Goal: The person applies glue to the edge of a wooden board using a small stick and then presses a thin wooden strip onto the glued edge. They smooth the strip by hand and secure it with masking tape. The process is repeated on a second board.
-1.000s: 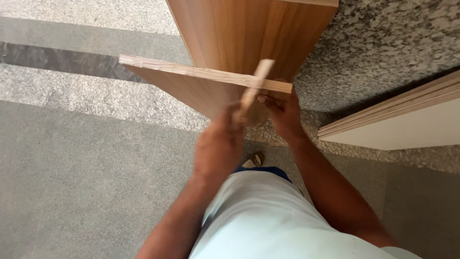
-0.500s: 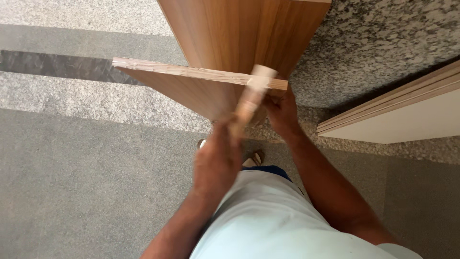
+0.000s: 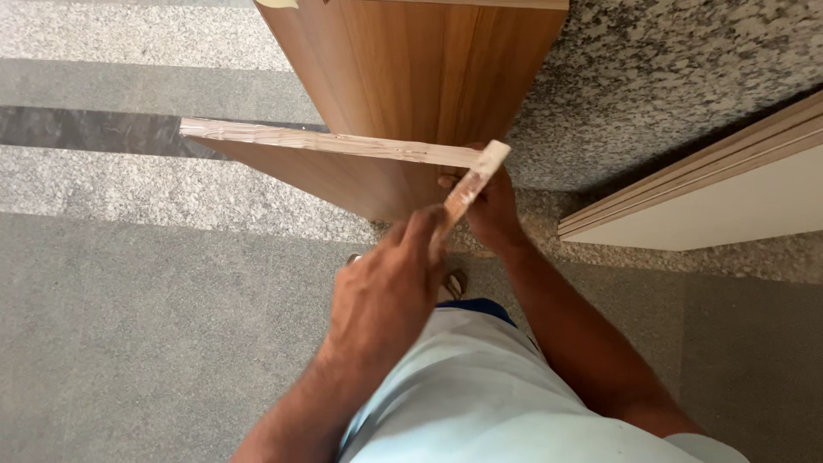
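Slightly lower now, his left hand point(image 3: 386, 287) gripped a thin wooden strip point(image 3: 474, 180) against the laminated board point(image 3: 343, 167) — right hand point(image 3: 490, 206) clasped the board's end — above speckled granite floor point(image 3: 669, 77).

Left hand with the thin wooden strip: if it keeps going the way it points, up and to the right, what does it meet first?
Most likely the raw pale edge of the brown laminated wooden panel, where the thin wooden strip in the left hand already ends; depth is uncertain.
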